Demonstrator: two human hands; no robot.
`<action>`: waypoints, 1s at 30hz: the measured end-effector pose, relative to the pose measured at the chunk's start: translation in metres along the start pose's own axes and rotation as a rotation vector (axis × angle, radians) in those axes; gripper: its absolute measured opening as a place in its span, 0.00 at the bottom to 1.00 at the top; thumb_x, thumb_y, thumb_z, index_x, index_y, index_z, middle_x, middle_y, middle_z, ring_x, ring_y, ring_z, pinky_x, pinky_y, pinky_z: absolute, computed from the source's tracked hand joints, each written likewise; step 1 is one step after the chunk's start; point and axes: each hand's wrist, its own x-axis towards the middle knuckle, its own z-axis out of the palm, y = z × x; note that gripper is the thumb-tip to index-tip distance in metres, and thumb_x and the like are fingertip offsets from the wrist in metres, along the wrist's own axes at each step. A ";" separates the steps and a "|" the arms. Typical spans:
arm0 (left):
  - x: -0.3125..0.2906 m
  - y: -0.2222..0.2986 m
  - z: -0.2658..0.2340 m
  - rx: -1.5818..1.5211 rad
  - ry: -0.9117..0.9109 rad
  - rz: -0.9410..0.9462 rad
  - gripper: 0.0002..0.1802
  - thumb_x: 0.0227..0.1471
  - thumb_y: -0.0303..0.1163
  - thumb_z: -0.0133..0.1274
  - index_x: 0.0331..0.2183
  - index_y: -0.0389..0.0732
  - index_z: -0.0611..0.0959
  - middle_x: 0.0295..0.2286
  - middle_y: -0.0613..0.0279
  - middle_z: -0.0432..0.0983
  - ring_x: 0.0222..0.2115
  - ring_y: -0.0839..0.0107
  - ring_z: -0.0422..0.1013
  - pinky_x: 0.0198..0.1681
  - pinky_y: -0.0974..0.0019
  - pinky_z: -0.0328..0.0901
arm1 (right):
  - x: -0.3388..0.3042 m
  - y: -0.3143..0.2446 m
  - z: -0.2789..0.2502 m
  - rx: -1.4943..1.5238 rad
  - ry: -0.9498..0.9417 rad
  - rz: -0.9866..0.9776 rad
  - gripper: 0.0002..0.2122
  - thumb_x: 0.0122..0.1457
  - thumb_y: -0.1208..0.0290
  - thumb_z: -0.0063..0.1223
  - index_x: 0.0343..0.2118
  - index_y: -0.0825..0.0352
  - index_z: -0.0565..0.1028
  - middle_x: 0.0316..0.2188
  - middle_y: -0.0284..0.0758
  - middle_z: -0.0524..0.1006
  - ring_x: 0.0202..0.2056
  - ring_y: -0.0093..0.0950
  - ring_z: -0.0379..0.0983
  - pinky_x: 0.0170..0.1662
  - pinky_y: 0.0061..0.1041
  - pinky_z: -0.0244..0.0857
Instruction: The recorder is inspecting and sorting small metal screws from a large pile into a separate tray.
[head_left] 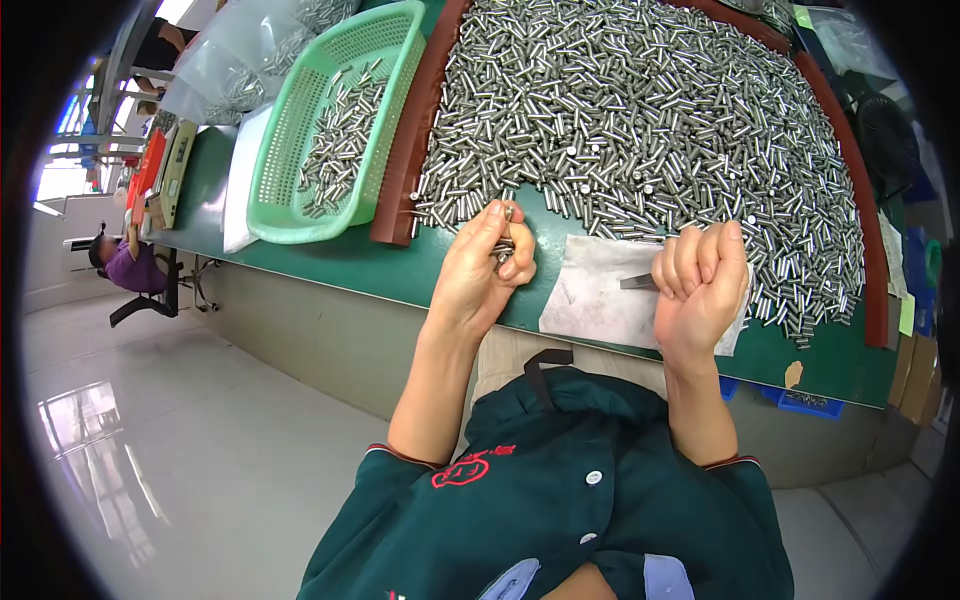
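Observation:
My left hand is closed, with several small shiny metal pins showing between its curled fingers. One pin's end pokes out by the thumb tip. My right hand is curled in a fist around a flat grey metal tool. Only its squared tip sticks out to the left, so its kind cannot be told. Beneath it lies a smudged white cloth on the green tabletop. A wide heap of loose metal pins spreads just beyond both hands.
Reddish-brown rails border the heap. To the left stands a green perforated basket partly filled with pins, beside clear plastic bags. A black fan is at the far right. Another person sits at the far left.

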 end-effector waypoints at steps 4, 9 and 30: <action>-0.014 0.011 0.008 -0.023 0.051 0.003 0.10 0.56 0.35 0.35 0.29 0.40 0.68 0.12 0.70 0.54 0.12 0.82 0.48 0.16 0.79 0.46 | -0.005 0.002 0.004 -0.002 0.003 0.006 0.18 0.60 0.65 0.28 0.12 0.61 0.52 0.07 0.26 0.51 0.10 0.15 0.40 0.13 0.16 0.38; -0.025 0.074 0.032 0.734 0.320 0.780 0.09 0.55 0.33 0.37 0.30 0.39 0.69 0.13 0.73 0.52 0.13 0.83 0.46 0.14 0.78 0.43 | -0.002 -0.001 0.002 -0.030 0.002 -0.013 0.18 0.60 0.66 0.27 0.12 0.61 0.52 0.07 0.26 0.51 0.10 0.15 0.40 0.13 0.16 0.38; 0.014 0.002 0.007 1.956 0.458 0.822 0.07 0.34 0.29 0.57 0.20 0.40 0.76 0.15 0.65 0.62 0.21 0.68 0.60 0.27 0.65 0.52 | -0.001 -0.001 0.002 -0.016 -0.007 -0.002 0.18 0.60 0.67 0.28 0.11 0.61 0.51 0.06 0.27 0.52 0.10 0.15 0.40 0.13 0.16 0.38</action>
